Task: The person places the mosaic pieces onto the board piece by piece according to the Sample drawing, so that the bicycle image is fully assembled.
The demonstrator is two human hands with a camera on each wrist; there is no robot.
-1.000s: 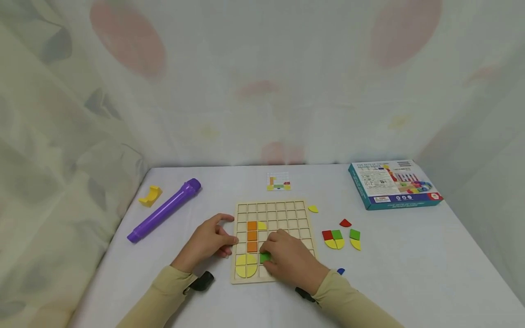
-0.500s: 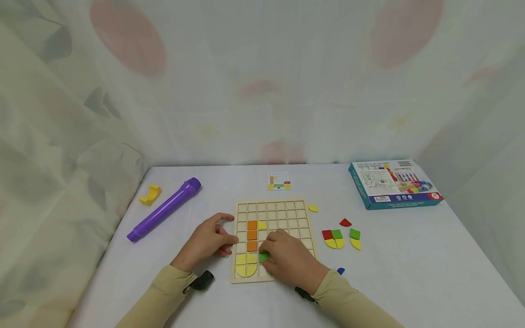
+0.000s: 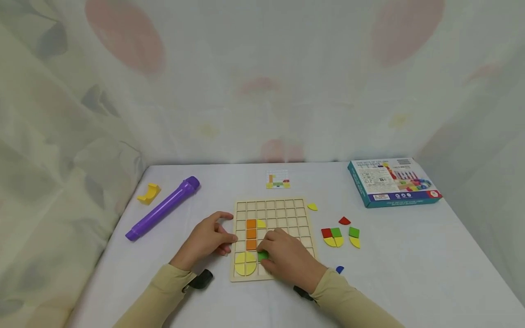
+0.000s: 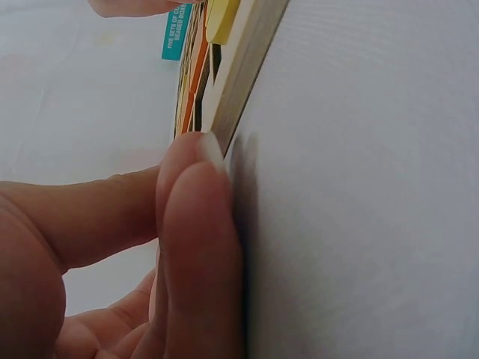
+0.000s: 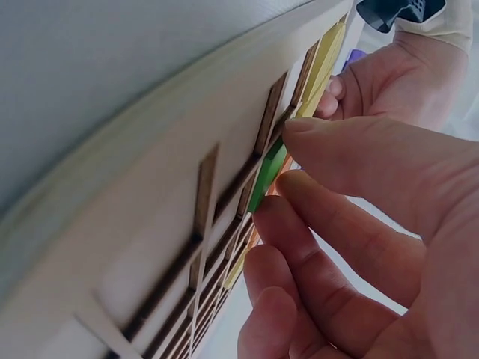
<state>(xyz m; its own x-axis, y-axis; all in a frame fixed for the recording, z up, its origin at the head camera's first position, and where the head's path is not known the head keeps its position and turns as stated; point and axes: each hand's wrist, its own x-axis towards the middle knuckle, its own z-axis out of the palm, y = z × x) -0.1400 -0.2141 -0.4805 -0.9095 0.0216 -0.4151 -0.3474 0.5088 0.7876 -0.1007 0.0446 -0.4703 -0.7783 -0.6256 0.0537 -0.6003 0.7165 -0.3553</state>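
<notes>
A wooden grid board (image 3: pixel 292 212) lies on the white table. Its cells hold three orange squares (image 3: pixel 251 233) in a column, a yellow quarter piece (image 3: pixel 261 223) beside the top one, and a yellow circle of quarters (image 3: pixel 245 263) at the lower left. My left hand (image 3: pixel 207 238) touches the board's left edge with its fingertips, seen also in the left wrist view. My right hand (image 3: pixel 289 257) is over the lower middle, its thumb and fingers on a green square (image 3: pixel 262 256). In the right wrist view that green square (image 5: pixel 268 176) sits slightly tilted between thumb and fingertips.
Right of the board lie red, green and yellow pieces (image 3: pixel 336 232), a blue piece (image 3: pixel 339 269) and a lone yellow quarter (image 3: pixel 312 207). A pattern card (image 3: pixel 278 179) is behind it. A box (image 3: pixel 395 182) stands right; a purple tube (image 3: pixel 164 208) and yellow holder (image 3: pixel 149 194) lie left.
Both hands stay nearly where they were. The right fingers have shifted very slightly on the green square; the whole head view has moved a little.
</notes>
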